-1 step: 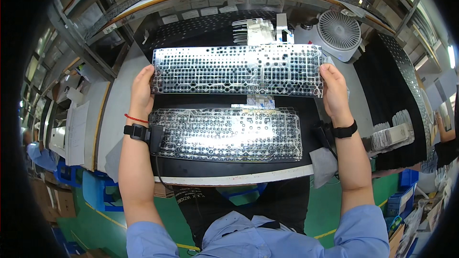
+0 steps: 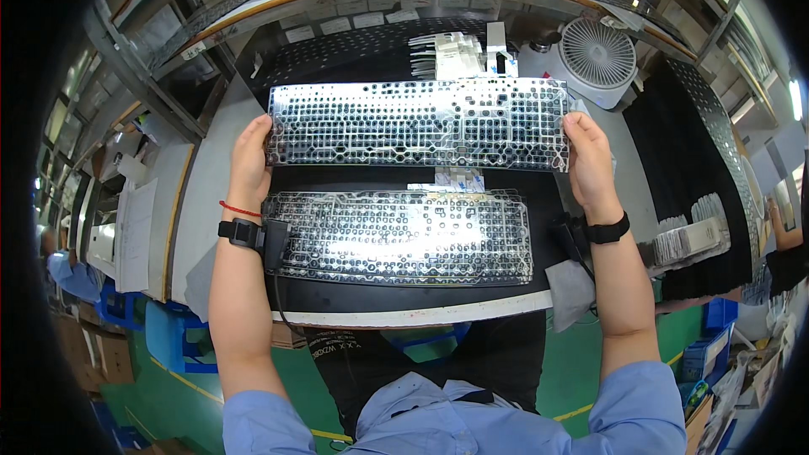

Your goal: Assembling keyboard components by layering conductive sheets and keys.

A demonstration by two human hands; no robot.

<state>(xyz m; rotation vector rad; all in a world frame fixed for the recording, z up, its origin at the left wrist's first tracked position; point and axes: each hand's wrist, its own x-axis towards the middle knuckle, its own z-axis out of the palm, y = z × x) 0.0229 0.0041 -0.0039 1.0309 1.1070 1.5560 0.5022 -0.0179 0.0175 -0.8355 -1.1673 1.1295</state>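
A clear keyboard membrane sheet [image 2: 362,125], patterned with dark dots and pale traces, is stretched level between my two hands. My left hand [image 2: 250,152] pinches its left edge, thumb on top. At the opposite short edge my right hand [image 2: 591,156] grips it the same way. Nearer to me, a second keyboard membrane sheet [image 2: 354,240] lies on the black work surface [image 2: 337,295], with bright glare on its middle. A tail with white and blue patches [image 2: 459,179] sticks out from its far edge. My fingers under the held sheet are hidden.
A white round fan [image 2: 597,52] stands at the back right. Several white-tailed strips [image 2: 459,54] lie behind the held sheet. To the right are black sheets [image 2: 687,152] and a bundle of pale strips [image 2: 693,236]. A grey cloth [image 2: 571,295] hangs at the front edge.
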